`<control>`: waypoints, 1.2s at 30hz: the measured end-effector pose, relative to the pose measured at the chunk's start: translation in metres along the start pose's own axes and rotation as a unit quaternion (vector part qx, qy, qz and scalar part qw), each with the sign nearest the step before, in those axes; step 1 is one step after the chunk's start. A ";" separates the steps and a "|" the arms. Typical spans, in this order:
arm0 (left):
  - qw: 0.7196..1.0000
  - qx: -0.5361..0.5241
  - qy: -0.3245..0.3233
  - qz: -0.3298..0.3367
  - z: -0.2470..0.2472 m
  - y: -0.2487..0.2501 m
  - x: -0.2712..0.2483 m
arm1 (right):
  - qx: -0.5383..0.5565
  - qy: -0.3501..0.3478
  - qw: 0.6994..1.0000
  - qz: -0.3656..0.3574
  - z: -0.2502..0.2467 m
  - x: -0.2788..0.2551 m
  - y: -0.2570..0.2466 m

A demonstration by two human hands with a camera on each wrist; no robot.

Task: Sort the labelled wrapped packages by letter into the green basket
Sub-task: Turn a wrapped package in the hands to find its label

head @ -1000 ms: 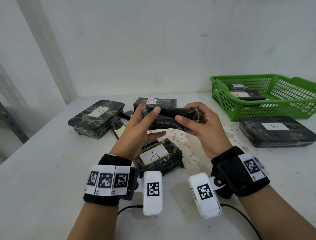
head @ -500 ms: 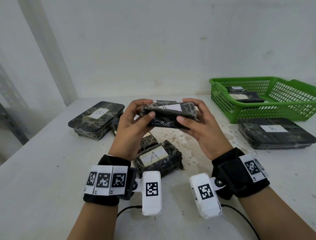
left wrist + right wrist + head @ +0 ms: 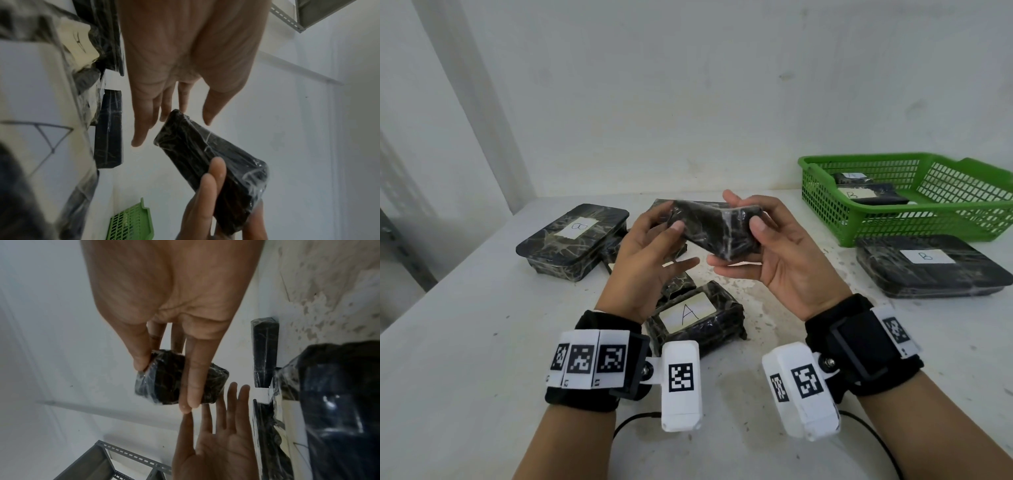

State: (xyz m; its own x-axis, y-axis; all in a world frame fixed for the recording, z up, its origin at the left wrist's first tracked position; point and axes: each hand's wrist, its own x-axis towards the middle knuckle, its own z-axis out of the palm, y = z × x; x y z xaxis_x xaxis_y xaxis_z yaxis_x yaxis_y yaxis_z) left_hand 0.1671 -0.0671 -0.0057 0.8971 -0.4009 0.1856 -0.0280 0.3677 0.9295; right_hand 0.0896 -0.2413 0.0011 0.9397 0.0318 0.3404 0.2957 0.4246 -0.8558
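A small black wrapped package is held in the air above the middle of the desk, pinched between the thumb and fingers of the right hand. Its label is not seen. The left hand is kept at its left end with fingers loosely spread, the thumb touching it. The green basket stands at the desk's far right corner, well apart.

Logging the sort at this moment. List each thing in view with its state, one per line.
Small black plastic-wrapped package: held in air, label unseen.
Right hand: grips that package.
Left hand: thumb touching it, fingers straight.
Green plastic mesh basket: holds labelled packages.
Black wrapped package labelled A: lying on table.
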 end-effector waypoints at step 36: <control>0.991 0.043 -0.114 0.057 0.012 -0.003 -0.010 | -0.128 0.112 0.984 -0.060 0.011 -0.003 0.010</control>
State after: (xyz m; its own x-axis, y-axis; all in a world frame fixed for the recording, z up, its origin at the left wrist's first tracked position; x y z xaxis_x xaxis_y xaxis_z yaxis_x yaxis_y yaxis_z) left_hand 0.1532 -0.0747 -0.0059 0.7639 -0.5434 0.3480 -0.1693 0.3517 0.9207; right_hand 0.0882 -0.2270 -0.0042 0.9015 -0.2163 0.3750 0.4132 0.1714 -0.8944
